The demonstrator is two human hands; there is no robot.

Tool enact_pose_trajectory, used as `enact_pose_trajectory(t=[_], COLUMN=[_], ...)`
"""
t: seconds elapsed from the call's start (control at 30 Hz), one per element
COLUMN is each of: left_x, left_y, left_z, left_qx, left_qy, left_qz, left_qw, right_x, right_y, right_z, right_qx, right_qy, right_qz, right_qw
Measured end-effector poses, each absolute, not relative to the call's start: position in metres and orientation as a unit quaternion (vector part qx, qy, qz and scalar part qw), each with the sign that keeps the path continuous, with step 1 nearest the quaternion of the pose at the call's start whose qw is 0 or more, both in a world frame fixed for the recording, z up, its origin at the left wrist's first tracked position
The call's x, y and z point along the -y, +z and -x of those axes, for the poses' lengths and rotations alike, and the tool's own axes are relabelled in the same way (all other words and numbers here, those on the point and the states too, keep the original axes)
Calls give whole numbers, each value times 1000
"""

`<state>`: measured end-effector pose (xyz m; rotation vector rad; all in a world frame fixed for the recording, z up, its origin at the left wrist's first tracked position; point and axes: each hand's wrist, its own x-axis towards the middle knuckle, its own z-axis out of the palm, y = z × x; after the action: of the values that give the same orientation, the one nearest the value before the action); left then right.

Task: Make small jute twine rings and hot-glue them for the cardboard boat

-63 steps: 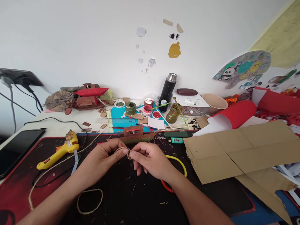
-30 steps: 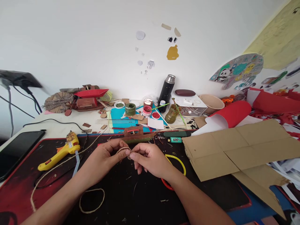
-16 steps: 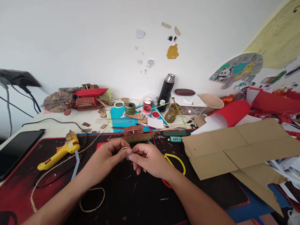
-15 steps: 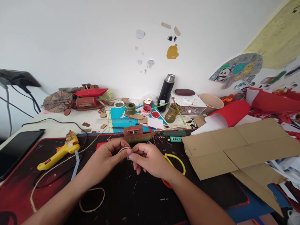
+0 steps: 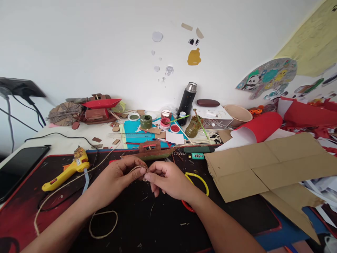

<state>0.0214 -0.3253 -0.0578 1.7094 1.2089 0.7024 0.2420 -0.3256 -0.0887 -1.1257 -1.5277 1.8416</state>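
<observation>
My left hand (image 5: 126,175) pinches a thin tan twine (image 5: 138,167) between thumb and forefinger. Close against it, my right hand (image 5: 164,177) has its fingertips closed on the same twine, which makes a small loop there. A loose curl of twine (image 5: 116,225) lies on the dark mat (image 5: 158,228) below my left forearm, and another length runs across the mat at the left. Just behind my hands sits a brown model boat (image 5: 150,153). A yellow glue gun (image 5: 65,171) rests to the left.
Paint jars (image 5: 146,122) and a black thermos (image 5: 187,102) stand at the back. Folded cardboard (image 5: 263,165) covers the right side, beside rolled red paper (image 5: 268,126). A yellow ring (image 5: 204,182) lies by my right wrist. A phone (image 5: 22,165) is at the far left.
My left fingertips have shifted slightly, and more of the twine shows between them. My right hand has hardly moved and still pinches the twine.
</observation>
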Motion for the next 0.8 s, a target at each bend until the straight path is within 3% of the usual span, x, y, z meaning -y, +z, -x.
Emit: enact_pose_trajectory(t=[0.47,0.8], left_x=[325,327], left_y=[-68,-55], left_z=[-15,-19], left_qx=[-483,-503], left_qy=[363,272], left_qz=[-544,-702], left_qw=[582,425], right_x=[324,321], right_y=[-90,-91], right_z=[-243,-245], right_qx=[549,533], right_qy=[667,666], right_qz=[402,393], right_qw=[304,344])
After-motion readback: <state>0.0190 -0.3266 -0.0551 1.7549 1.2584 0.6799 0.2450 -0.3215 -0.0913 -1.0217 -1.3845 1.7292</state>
